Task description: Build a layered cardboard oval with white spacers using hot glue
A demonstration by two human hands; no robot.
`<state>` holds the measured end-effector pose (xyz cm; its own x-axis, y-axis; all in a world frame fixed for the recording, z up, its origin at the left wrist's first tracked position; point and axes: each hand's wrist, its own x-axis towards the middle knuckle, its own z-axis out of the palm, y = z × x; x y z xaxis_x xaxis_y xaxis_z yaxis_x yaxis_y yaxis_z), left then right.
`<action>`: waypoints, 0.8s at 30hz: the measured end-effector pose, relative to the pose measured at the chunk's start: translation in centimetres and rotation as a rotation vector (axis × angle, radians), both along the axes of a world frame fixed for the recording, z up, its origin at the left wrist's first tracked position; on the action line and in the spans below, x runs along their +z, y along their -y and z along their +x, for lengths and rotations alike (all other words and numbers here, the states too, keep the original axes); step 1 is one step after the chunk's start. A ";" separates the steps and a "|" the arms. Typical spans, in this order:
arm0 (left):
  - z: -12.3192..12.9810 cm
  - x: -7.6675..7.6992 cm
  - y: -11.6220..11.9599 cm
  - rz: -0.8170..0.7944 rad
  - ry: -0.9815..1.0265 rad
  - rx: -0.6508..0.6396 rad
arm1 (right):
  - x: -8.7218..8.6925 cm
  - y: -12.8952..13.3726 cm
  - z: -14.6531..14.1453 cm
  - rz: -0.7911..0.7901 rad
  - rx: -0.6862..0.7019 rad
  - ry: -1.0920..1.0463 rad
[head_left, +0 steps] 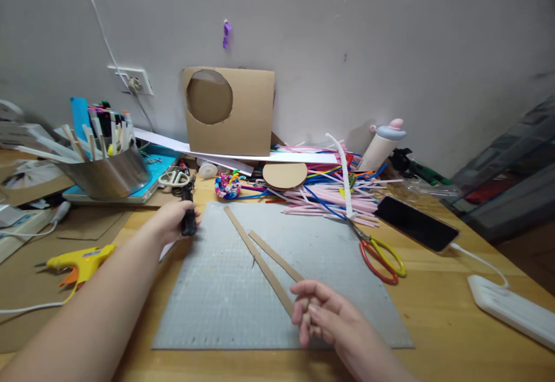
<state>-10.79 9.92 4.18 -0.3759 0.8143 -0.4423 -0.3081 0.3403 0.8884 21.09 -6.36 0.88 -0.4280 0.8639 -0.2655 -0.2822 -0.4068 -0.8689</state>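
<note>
My left hand is closed around a black tool left of the grey cutting mat. Over the mat's lower right part, my right hand has its fingers loosely curled and apart, with nothing seen in them. Two narrow cardboard strips lie on the mat: a longer one slanting down to the right, and a shorter one beside it. Their lower ends come near my right fingertips; whether they touch is unclear.
A yellow glue gun lies at left, below a metal pot of sticks. Behind the mat are a cardboard panel and pink pipe cleaners. Scissors, a phone and a white power strip lie at right.
</note>
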 end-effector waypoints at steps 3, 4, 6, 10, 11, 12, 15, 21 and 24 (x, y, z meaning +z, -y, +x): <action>-1.8 -1.1 -3.1 -0.098 -0.194 -0.122 | -0.2 0.1 0.6 0.004 -0.026 0.015; -2.1 -1.5 -3.9 -0.101 -0.268 -0.142 | -0.3 0.1 0.7 0.002 -0.024 0.015; -2.6 -2.0 -5.3 -0.077 -0.434 -0.152 | -0.5 0.1 0.9 -0.004 -0.019 0.011; -3.8 -2.5 -6.8 0.038 -0.773 -0.159 | -0.6 -0.1 1.5 0.011 -0.034 0.058; -4.0 -2.5 -6.8 0.073 -0.843 -0.163 | -0.6 -0.3 1.8 0.021 -0.045 0.086; -4.1 -2.4 -6.8 0.109 -0.905 -0.165 | -0.5 -0.5 2.0 0.036 -0.056 0.119; -3.3 -2.0 -6.0 0.225 -1.039 -0.155 | -0.2 -1.4 2.7 0.117 -0.096 0.284; 4.3 -1.0 -3.2 0.510 -1.041 -0.264 | 1.4 -4.0 2.8 0.578 0.060 0.840; 9.3 -1.3 -3.2 0.567 -0.906 -0.471 | 1.4 -5.3 2.4 0.657 0.142 0.933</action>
